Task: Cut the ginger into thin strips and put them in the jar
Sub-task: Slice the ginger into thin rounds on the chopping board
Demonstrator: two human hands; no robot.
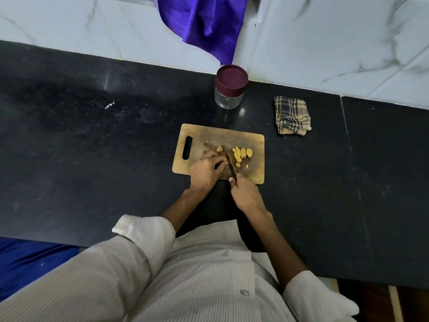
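- Right hand (245, 194) is gripping the knife (231, 165) by its handle, fingers curled round it, blade lying on the wooden cutting board (209, 138).
- Left hand (205, 170) is pressing down on the board just left of the blade, fingers curled; what it is holding is hidden.
- Ginger slices (241, 154) are lying on the board, right of the blade.
- Jar (229, 90) is standing lidded on the black worktop (92, 147), beyond the board.
- Checked cloth (292, 116) is lying right of the jar.
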